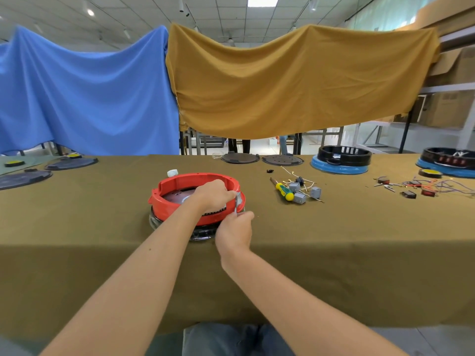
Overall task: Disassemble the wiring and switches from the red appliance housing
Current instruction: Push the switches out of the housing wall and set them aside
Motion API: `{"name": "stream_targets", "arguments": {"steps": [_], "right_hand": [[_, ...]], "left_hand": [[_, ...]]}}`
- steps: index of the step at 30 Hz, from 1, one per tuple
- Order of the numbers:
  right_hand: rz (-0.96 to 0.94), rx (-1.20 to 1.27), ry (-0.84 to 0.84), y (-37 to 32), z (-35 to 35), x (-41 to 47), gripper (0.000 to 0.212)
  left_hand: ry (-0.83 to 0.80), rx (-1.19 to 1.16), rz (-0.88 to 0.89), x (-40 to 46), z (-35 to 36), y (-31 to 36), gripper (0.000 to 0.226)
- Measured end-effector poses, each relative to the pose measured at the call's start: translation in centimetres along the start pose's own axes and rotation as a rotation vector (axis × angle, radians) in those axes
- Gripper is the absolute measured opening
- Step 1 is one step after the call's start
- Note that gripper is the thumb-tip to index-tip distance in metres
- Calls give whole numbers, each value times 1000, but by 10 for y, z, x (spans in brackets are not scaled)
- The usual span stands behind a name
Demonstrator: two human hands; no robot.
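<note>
Step in hand: freeing a part at the near right rim of the red housing (180,201), a round glossy plastic ring sitting mid-bench (334,240) on olive cloth. Left hand (212,195) reaches over the rim, grip closed on the wall and a small grey piece (238,200), likely a switch or connector. Right hand (235,231), just outside the rim, pinches the piece's lower end. Next probably a steady pull outward. Yellow-green screwdriver (284,191), grey blocks and loose thin wires (305,191) lie well right.

Bright, even ceiling light (262,0); soft shadows, edges bowed by wide-angle lens.
</note>
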State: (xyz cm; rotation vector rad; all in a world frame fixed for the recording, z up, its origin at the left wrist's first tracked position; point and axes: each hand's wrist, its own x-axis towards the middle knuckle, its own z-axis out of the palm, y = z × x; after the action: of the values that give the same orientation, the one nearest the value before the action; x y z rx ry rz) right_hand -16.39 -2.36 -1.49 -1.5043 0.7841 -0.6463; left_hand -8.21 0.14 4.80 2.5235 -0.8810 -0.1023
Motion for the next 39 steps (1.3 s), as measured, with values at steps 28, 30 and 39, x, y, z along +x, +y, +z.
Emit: {"name": "stream_targets", "arguments": {"steps": [28,30,39], "right_hand": [[-62,-152,32,3,13,-12,22],[-89,-217,-12,1,5,-6,24],[-359,-735,-165,-8,-40,17,35]], "left_hand": [[28,5,0,-3,3,-1,49],[29,11,7,-3,2,-1,50],[9,-9,2,-1,2,-1,50]]}}
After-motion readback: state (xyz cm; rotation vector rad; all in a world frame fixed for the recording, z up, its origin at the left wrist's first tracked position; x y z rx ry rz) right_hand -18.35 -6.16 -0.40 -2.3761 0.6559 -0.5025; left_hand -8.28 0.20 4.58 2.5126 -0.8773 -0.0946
